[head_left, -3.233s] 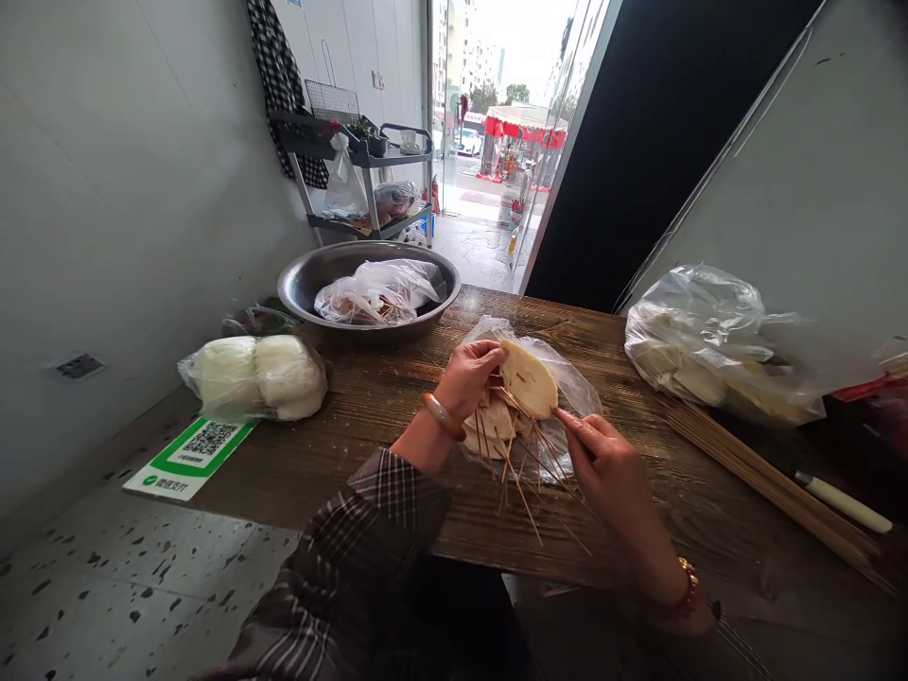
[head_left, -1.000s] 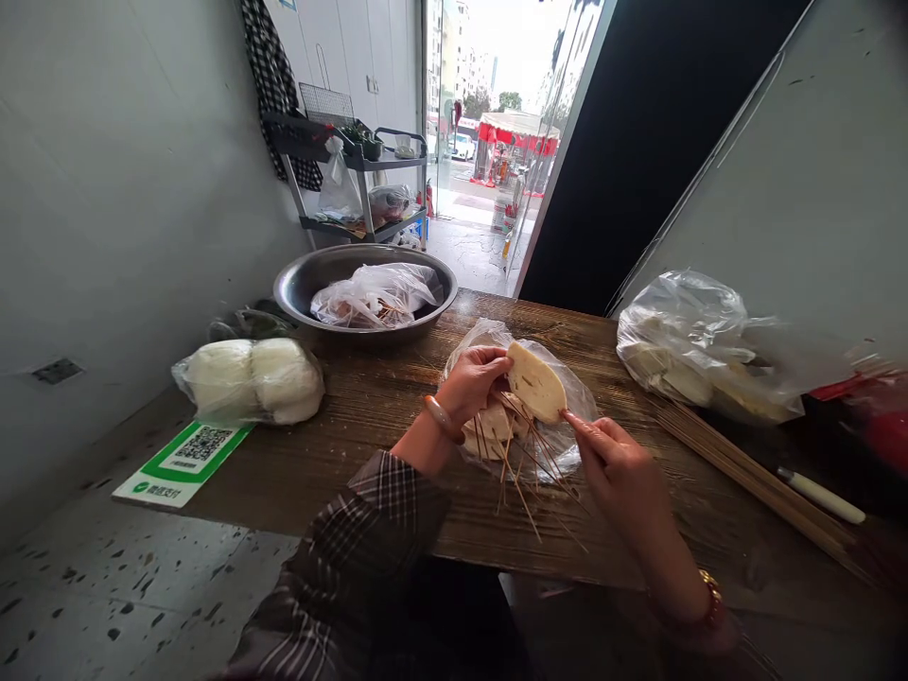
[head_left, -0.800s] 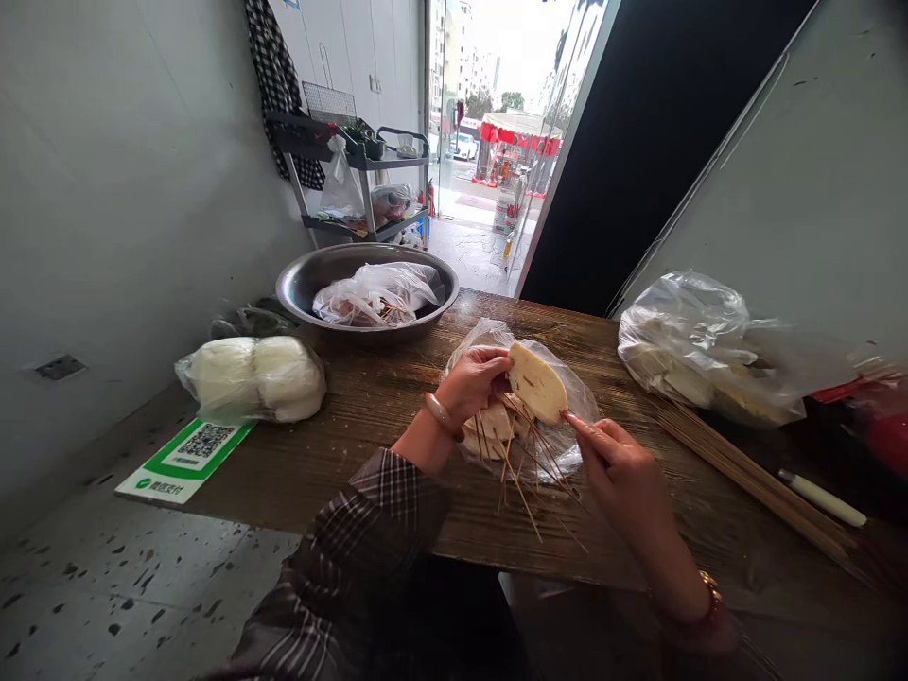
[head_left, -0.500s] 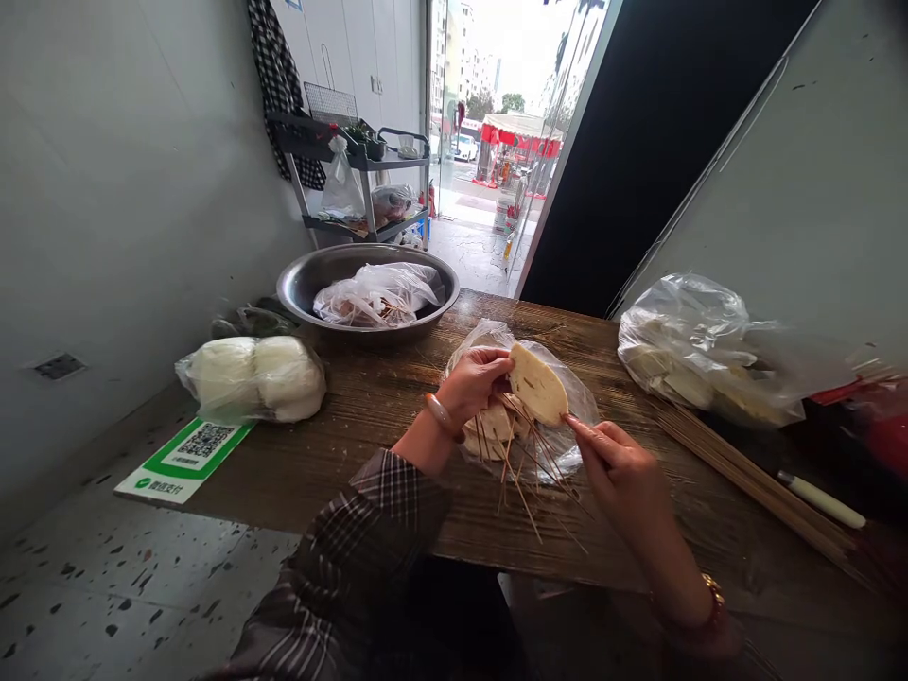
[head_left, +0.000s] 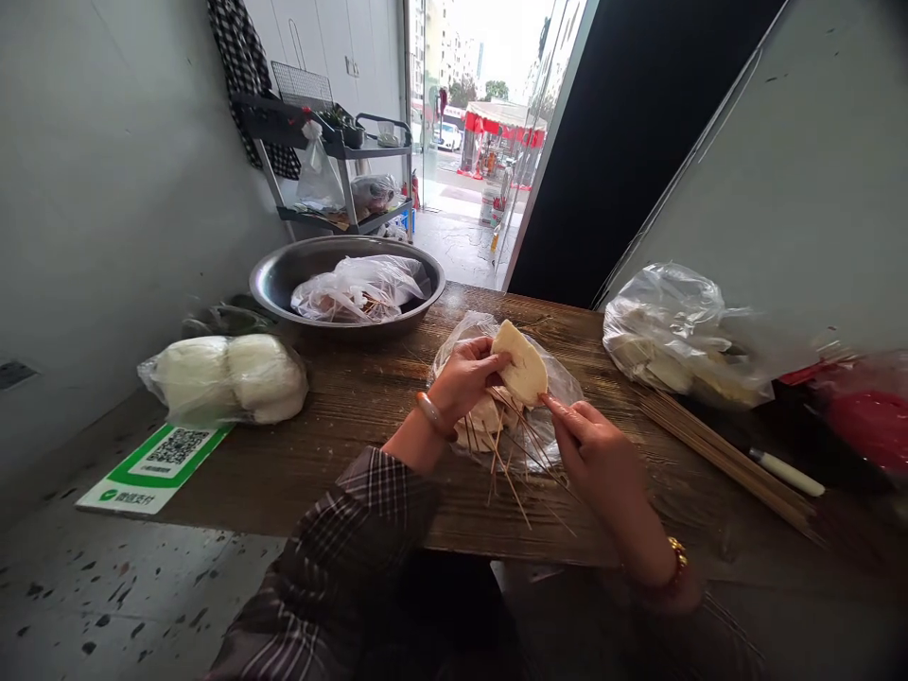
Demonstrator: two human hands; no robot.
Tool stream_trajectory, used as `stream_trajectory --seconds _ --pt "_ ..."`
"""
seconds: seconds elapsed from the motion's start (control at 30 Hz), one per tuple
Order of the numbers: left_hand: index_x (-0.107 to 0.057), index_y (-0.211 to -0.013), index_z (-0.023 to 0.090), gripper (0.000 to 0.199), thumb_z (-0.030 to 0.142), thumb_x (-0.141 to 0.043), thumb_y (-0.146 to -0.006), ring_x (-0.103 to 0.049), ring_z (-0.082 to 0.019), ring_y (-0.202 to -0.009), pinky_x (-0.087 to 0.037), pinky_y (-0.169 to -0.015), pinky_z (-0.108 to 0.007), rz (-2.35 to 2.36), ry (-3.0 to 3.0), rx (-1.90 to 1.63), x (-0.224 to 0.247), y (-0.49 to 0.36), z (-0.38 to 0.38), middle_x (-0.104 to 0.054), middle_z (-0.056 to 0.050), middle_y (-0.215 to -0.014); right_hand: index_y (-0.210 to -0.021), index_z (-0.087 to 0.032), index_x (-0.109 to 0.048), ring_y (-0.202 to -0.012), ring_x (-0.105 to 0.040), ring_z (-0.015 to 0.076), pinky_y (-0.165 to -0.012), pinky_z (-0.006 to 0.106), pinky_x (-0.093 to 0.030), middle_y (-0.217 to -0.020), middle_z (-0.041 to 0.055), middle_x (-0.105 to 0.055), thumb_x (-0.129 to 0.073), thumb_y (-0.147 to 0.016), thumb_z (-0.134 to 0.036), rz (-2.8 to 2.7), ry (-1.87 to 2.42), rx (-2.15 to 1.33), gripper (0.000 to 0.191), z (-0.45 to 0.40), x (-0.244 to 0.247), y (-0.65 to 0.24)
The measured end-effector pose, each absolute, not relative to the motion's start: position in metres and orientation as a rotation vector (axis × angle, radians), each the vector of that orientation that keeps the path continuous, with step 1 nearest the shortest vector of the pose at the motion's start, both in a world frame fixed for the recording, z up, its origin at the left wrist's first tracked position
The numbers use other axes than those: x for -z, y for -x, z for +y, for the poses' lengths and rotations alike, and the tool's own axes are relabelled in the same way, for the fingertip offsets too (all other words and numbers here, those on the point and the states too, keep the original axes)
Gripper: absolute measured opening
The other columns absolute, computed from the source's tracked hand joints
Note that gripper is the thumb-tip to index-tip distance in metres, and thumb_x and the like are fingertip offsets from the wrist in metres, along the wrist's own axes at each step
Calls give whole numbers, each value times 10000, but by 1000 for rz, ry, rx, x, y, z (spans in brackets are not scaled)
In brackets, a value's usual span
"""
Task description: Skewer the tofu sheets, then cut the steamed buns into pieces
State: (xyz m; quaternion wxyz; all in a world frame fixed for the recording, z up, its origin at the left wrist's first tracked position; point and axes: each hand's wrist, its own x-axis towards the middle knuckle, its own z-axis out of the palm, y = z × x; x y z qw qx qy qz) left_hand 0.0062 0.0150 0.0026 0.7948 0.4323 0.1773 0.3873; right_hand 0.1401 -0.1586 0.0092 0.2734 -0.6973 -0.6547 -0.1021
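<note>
A flat, pale slice of dough-like food (head_left: 522, 363) is pinched at its left edge by my left hand (head_left: 464, 380), thumb on top. At the lower right edge of the slice, the fingers of my right hand (head_left: 592, 440) close on a bamboo skewer, mostly hidden by the fingers. Below both hands, more pale slices on skewers (head_left: 482, 426) lie piled on a clear plastic bag (head_left: 564, 383), their thin sticks fanning toward me.
A steel basin (head_left: 262, 301) with a bagged bundle stands at the back left. Bagged white blocks (head_left: 227, 374) sit beside a green QR-code card (head_left: 160, 465). On the right are a bag of slices (head_left: 663, 331), loose skewers (head_left: 724, 454) and a white-handled knife (head_left: 787, 471).
The view has shifted slightly, so everything sits further left. The slice is tilted a little more upright, with both hands still at its edges.
</note>
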Motion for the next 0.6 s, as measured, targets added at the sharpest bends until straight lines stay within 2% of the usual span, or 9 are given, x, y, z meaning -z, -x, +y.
stream_trajectory --seconds 0.3,0.6 --pt "-655 -765 95 366 287 -897 -569 -620 -105 -628 -508 -595 -234 388 -924 -866 -1 -8 17 -664 -25 -738 -1344 -251 -637 -673 -621 147 -543 245 -419 -899 49 -697 -410 -992 -198 -1811 1995 350 422 -159 -11 -137" --pt "-667 -793 90 368 277 -887 -565 -628 -111 -629 -523 -616 -246 409 -918 -885 -2 -6 14 -672 -30 -736 -1406 -272 -574 -639 -641 148 -487 256 -397 -923 31 -722 -436 -954 -121 -1872 2100 438 496 -164 -5 -138"
